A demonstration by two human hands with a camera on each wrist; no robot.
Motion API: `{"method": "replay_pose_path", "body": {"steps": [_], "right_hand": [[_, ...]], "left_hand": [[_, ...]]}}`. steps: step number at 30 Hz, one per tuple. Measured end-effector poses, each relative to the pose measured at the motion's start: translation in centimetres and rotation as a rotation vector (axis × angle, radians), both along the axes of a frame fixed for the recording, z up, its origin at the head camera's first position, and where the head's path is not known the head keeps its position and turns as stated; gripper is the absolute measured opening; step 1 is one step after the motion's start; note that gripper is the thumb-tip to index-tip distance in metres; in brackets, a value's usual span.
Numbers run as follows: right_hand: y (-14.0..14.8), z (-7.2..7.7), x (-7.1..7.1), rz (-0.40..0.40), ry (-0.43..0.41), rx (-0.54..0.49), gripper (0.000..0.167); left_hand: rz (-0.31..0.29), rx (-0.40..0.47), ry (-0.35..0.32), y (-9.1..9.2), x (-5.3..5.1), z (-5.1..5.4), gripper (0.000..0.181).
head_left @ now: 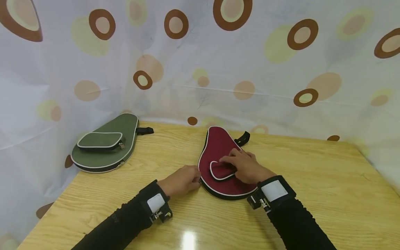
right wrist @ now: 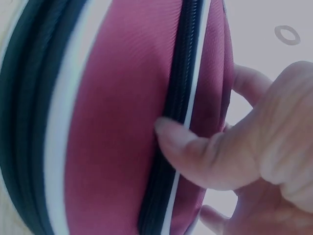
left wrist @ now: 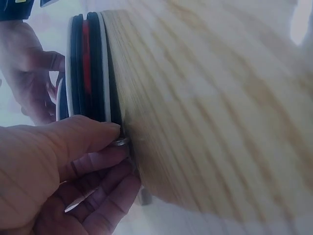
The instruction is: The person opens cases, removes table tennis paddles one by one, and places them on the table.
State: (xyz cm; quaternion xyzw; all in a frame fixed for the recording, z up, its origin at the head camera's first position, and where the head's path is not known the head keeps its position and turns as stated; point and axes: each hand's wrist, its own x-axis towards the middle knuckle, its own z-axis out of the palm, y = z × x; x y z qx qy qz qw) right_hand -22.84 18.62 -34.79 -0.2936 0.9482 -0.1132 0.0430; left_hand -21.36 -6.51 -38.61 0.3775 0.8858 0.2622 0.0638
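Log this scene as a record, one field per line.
Left hand: pinches metal zipper pull at left edge of red case
Right hand: holds red case's pocket
Red case: flat on table, black strap at upper right
Green case: farther left, untouched
Table: light wood
Backdrop: white cloth, brown and tan spots

Dark red pear-shaped case [head_left: 216,151] with white piping [right wrist: 56,147], black sides [right wrist: 22,122] and a raised pocket [head_left: 220,170], lying flat near the middle of the wooden worktop [head_left: 312,208]; its narrow end [head_left: 216,132] points far and left, its broad end [head_left: 229,187] near, a black strap [head_left: 243,139] sticking out on the far right side
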Motion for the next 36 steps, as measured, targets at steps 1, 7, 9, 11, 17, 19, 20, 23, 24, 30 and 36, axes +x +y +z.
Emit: {"method": "replay_pose_path", "body": {"steps": [1, 7, 9, 11, 17, 19, 20, 23, 24, 30, 36], "right_hand": [[0.0, -0.1, 0.0, 0.007, 0.009, -0.005, 0.057], [-0.1, -0.3, 0.3, 0.024, 0.059, -0.01, 0.054], [0.0, -0.2, 0.4, 0.016, 0.076, -0.003, 0.055], [0.2, -0.3, 0.7, 0.001, 0.085, -0.001, 0.056], [-0.8, 0.0, 2.0, -0.097, -0.037, -0.032, 0.066], [-1.6, 0.5, 2.4, -0.14, -0.13, -0.053, 0.066], [-2.1, 0.7, 2.5, -0.167, -0.174, -0.068, 0.063], [-3.3, 1.2, 2.9, -0.23, -0.229, -0.099, 0.054], [-3.7, 1.2, 3.0, -0.244, -0.225, -0.102, 0.054], [-5.6, 0.7, 3.2, -0.37, -0.198, -0.043, 0.056], [-5.0, 0.2, 2.9, -0.372, -0.19, -0.04, 0.056]], "left_hand": [[-0.007, -0.002, 0.004, 0.0, 0.0, -0.1, 0.036], [-0.023, 0.004, 0.033, 0.1, 0.3, -0.2, 0.034], [-0.013, -0.004, 0.05, 0.3, 0.4, -0.1, 0.031], [-0.006, -0.02, 0.071, 0.5, 0.5, -0.2, 0.03], [0.022, -0.043, 0.061, 1.0, 0.9, 0.1, 0.029], [0.026, -0.045, 0.057, 1.0, 1.0, 0.2, 0.028], [0.025, -0.045, 0.064, 0.9, 1.0, 0.3, 0.027], [0.019, -0.05, 0.084, 0.9, 1.1, 0.3, 0.022], [0.018, -0.049, 0.087, 1.0, 1.1, 0.3, 0.021], [0.035, -0.061, 0.078, 1.0, 1.1, 0.1, 0.018], [-0.011, -0.047, 0.089, 1.2, 1.1, -0.2, 0.021]]}}
